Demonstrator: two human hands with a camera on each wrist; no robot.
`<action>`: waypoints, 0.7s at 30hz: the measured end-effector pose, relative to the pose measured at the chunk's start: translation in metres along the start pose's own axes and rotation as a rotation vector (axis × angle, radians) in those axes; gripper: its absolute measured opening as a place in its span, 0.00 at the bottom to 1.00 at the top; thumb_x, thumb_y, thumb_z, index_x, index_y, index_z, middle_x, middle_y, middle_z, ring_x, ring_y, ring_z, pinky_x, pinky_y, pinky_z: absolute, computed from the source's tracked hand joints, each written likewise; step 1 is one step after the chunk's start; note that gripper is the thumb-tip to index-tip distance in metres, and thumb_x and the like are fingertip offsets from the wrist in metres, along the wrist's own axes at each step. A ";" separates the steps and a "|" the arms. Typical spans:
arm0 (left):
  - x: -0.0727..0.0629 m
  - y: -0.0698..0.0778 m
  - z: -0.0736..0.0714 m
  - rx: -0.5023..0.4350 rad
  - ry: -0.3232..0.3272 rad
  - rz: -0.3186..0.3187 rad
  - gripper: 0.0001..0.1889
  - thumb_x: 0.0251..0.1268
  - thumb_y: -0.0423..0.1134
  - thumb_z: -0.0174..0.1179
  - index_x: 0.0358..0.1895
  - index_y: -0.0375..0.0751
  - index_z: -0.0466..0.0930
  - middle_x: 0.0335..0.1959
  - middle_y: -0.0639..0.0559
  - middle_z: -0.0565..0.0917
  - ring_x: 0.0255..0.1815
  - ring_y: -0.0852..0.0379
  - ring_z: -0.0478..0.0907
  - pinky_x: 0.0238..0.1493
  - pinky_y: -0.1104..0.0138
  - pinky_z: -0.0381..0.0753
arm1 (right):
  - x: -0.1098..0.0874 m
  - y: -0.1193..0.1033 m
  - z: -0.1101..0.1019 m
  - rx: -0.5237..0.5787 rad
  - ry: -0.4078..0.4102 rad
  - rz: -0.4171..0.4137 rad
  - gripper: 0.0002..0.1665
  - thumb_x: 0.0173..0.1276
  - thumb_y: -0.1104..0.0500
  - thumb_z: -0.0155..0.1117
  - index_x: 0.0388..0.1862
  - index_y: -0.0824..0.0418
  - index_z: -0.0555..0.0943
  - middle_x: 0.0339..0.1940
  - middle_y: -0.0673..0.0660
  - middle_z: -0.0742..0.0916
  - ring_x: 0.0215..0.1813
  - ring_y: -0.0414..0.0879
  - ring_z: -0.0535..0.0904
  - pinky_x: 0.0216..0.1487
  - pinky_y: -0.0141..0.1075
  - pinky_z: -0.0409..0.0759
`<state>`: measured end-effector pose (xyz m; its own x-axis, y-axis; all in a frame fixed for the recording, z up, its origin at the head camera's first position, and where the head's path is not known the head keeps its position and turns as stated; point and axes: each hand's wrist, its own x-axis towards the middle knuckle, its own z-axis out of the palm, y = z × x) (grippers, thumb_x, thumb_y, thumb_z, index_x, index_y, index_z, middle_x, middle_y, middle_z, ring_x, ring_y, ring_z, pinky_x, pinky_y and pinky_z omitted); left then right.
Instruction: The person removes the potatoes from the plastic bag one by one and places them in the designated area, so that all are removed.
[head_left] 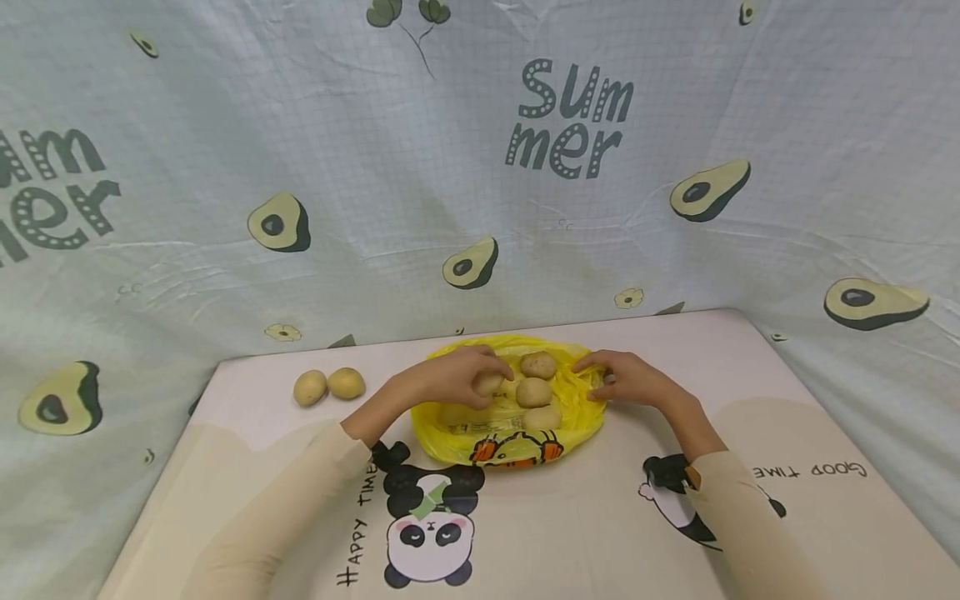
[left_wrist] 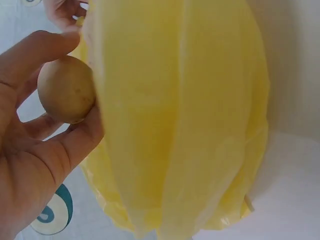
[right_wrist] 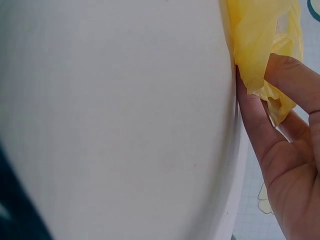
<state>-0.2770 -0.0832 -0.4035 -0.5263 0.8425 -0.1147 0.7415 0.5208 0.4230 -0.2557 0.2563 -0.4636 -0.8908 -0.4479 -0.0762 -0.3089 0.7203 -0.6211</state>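
A yellow plastic bag (head_left: 510,454) lies open on the table with several potatoes (head_left: 534,392) showing inside it. My left hand (head_left: 459,377) reaches over the bag's left side and grips a potato (left_wrist: 67,89) between thumb and fingers. In the left wrist view that potato sits right beside the bag's yellow wall (left_wrist: 175,100). On the opposite side, my right hand (head_left: 626,379) pinches the bag's edge. The right wrist view shows the crumpled plastic (right_wrist: 255,50) between the thumb and fingers of that hand (right_wrist: 292,165).
Two potatoes (head_left: 328,387) lie side by side on the table left of the bag. The tabletop (head_left: 570,533) carries printed pandas and lettering. Behind it hangs a pale cloth (head_left: 375,275) with avocado prints, also running along both sides.
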 end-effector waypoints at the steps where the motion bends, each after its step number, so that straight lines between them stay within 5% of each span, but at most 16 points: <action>1: -0.001 0.000 0.000 -0.005 0.002 0.003 0.23 0.62 0.34 0.69 0.62 0.43 0.82 0.62 0.48 0.80 0.59 0.50 0.75 0.57 0.59 0.78 | 0.000 0.000 0.000 -0.003 0.000 0.000 0.24 0.65 0.59 0.74 0.61 0.56 0.82 0.67 0.64 0.80 0.62 0.60 0.76 0.62 0.57 0.76; 21: -0.031 0.008 -0.002 -0.067 0.091 0.017 0.31 0.61 0.31 0.71 0.69 0.38 0.75 0.68 0.45 0.78 0.70 0.45 0.72 0.71 0.53 0.69 | 0.001 0.002 -0.001 -0.003 0.004 -0.016 0.23 0.65 0.59 0.74 0.60 0.57 0.83 0.66 0.64 0.80 0.61 0.59 0.76 0.62 0.57 0.76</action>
<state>-0.2559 -0.1053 -0.3945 -0.5519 0.8335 -0.0265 0.7226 0.4939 0.4837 -0.2572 0.2577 -0.4644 -0.8871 -0.4573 -0.0633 -0.3243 0.7147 -0.6197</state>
